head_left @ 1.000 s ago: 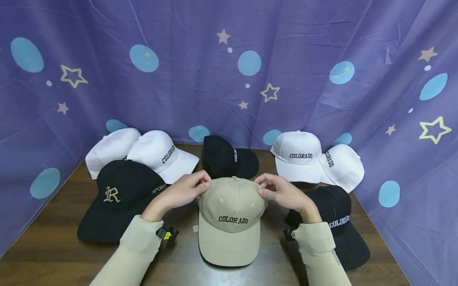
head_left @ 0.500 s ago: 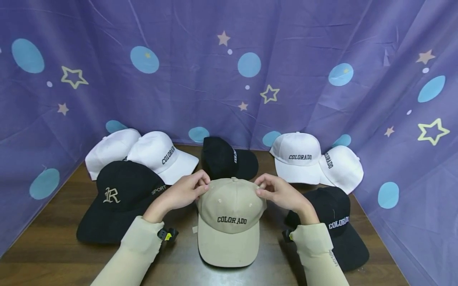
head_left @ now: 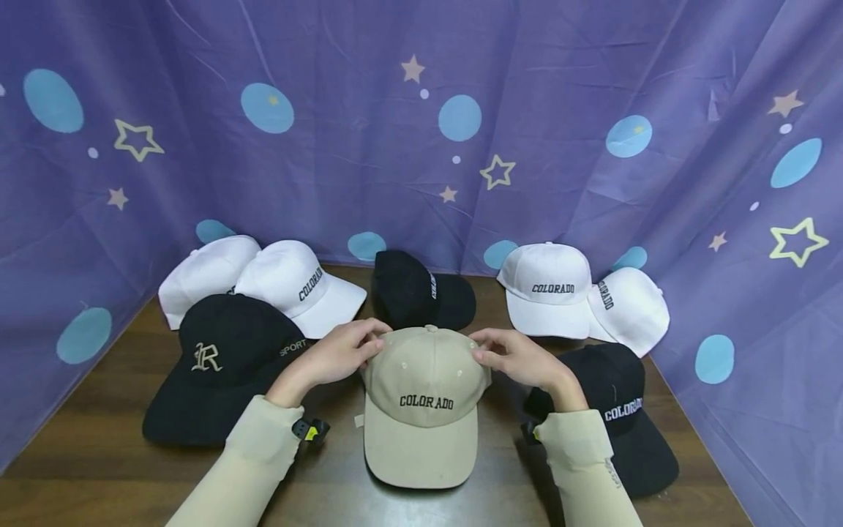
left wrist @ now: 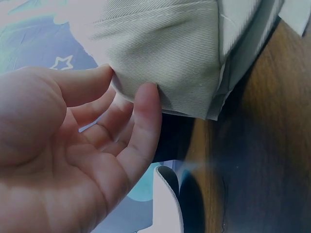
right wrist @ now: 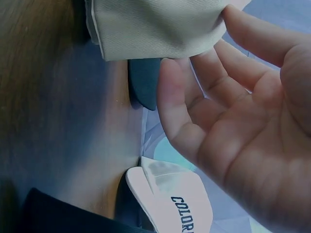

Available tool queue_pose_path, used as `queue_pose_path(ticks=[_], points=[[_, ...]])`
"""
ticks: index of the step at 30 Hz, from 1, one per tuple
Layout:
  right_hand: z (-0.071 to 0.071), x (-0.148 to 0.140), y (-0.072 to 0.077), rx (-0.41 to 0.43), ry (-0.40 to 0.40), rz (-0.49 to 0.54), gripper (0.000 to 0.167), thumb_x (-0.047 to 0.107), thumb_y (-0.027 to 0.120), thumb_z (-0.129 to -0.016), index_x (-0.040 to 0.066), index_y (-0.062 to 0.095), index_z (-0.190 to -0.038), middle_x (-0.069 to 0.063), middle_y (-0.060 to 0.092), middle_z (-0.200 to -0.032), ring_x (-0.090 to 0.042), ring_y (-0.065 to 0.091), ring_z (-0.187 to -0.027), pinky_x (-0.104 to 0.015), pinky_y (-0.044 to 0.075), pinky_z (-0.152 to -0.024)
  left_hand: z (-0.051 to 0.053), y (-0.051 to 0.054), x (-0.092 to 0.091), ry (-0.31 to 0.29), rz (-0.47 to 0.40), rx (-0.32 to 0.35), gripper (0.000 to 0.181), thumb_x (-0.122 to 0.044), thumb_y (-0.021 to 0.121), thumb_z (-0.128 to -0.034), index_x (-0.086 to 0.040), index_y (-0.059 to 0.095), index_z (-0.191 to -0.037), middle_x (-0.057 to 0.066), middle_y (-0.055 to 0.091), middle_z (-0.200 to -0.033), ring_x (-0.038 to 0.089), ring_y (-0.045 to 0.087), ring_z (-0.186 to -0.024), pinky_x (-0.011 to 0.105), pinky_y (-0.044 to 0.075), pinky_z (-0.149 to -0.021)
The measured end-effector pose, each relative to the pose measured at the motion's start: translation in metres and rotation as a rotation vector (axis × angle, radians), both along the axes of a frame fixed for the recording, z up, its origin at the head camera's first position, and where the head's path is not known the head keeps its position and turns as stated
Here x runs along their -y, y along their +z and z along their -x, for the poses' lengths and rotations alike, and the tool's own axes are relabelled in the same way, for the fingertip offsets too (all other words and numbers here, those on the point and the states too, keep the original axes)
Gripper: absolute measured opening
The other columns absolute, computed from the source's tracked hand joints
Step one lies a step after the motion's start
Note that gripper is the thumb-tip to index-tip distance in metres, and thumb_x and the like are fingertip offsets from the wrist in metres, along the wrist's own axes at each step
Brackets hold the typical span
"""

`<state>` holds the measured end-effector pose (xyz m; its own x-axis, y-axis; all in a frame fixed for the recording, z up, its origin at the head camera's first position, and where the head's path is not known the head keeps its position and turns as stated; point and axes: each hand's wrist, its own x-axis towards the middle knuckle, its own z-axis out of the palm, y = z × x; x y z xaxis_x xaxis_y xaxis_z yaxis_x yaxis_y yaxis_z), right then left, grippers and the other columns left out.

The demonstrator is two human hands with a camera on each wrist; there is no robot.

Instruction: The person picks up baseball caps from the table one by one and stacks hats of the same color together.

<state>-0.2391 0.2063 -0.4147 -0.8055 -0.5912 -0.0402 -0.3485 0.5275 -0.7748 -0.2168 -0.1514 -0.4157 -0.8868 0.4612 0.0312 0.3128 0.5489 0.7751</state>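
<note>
A beige baseball cap (head_left: 421,380) with COLORADO lettering stands on the wooden table, its brim facing the person. My left hand (head_left: 339,353) holds the cap at the left of its crown. In the left wrist view, the thumb and little finger of this left hand (left wrist: 92,136) touch the fabric, while other fingertips go behind it. On the crown's other side, my right hand (head_left: 516,356) holds it with curved fingers. The right wrist view has the thumb of that right hand (right wrist: 243,111) at the cap's edge, some fingertips hidden behind the cloth.
A black cap (head_left: 230,366) with an R lies left, before two white caps, one of them a COLORADO cap (head_left: 283,282). Another black cap (head_left: 402,289) sits behind the beige one. To the right are two white caps (head_left: 549,285) and a black cap (head_left: 612,388). A purple curtain (head_left: 369,168) hangs behind.
The fingers of both hands have straightened a little at the crown. The beige cap stays in nearly the same place; the other caps have not moved.
</note>
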Motion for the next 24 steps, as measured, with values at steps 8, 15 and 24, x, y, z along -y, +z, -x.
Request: queue_pose_path(ticks=[8,15,24], points=[[0.0009,0.0021,-0.0029,-0.021,-0.008,0.025,0.026,0.016,0.068,-0.105,0.003,0.068,-0.128,-0.007,0.072,-0.099,-0.025,0.065,-0.095,-0.034,0.054,-0.084,-0.0009,-0.0012,0.0024,0.007,-0.028,0.017,0.023,-0.01,0.056,-0.1102,-0.004,0.065,-0.131,0.004,0.07,-0.096,0.019,0.067,-0.078,0.035,0.059,-0.074],[-0.0011,0.0029,-0.0026,-0.03,-0.039,0.021,0.018,0.015,0.07,-0.104,0.006,0.071,-0.12,-0.005,0.07,-0.099,-0.025,0.063,-0.095,-0.036,0.053,-0.084,-0.0012,-0.0011,0.0018,0.004,-0.035,0.002,0.02,-0.008,0.058,-0.1091,-0.003,0.066,-0.127,0.006,0.067,-0.098,0.018,0.066,-0.081,0.034,0.06,-0.072],[-0.0009,0.0038,-0.0038,-0.021,-0.071,0.028,0.012,0.015,0.072,-0.103,0.007,0.072,-0.112,-0.009,0.064,-0.115,-0.024,0.065,-0.107,-0.036,0.056,-0.089,-0.0024,0.0001,0.0022,0.005,-0.055,-0.014,0.016,-0.009,0.059,-0.1085,-0.002,0.067,-0.121,0.015,0.056,-0.114,0.02,0.064,-0.086,0.033,0.06,-0.07]])
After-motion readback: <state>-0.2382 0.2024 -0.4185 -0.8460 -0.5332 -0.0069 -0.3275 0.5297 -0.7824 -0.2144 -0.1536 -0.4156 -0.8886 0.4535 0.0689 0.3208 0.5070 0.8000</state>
